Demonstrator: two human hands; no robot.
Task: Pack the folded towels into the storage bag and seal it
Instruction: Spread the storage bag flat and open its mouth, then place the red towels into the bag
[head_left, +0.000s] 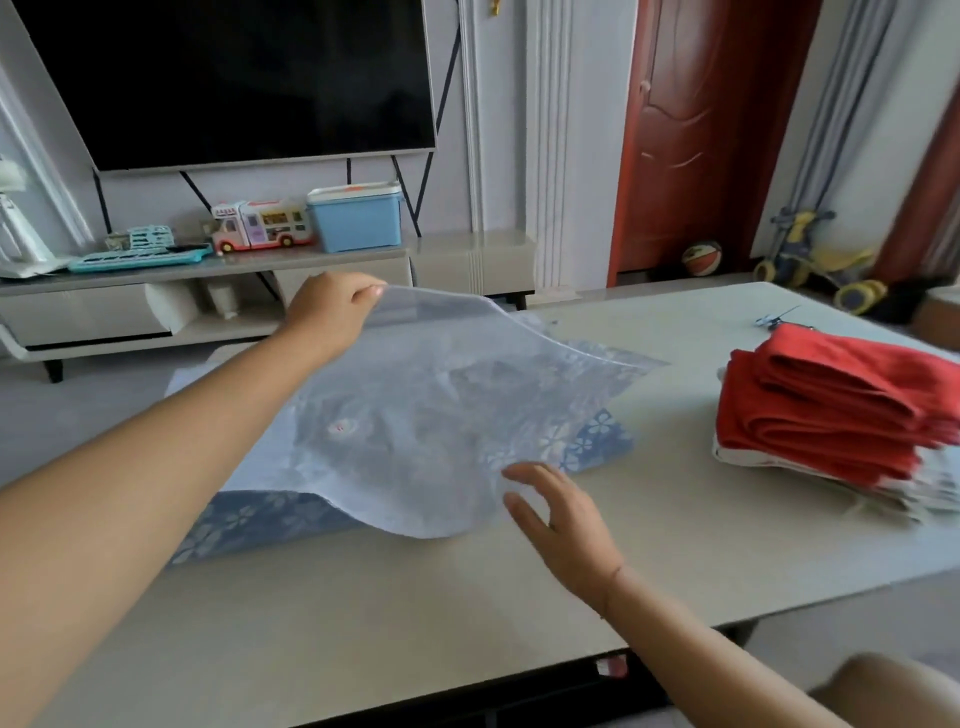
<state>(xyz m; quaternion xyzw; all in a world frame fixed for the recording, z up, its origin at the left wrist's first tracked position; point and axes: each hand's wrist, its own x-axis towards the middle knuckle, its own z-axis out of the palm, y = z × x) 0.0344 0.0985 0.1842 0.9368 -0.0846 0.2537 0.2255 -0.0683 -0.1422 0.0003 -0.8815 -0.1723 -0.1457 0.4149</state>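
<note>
The left hand (332, 312) is pinched on the rim of the limp, slick bag (441, 415), the right hand (563, 522) spread empty; edges are judged best gripped.

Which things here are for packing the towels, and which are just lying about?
For the job: bag, its edge pinched by the left hand; right hand, open beside the bag; towels stacked on the table.

Lying about: toy bus, blue box, ball, tricycle, TV.

A home living room; wall television (234, 78), toy bus (262, 227), tricycle (815, 260).
</note>
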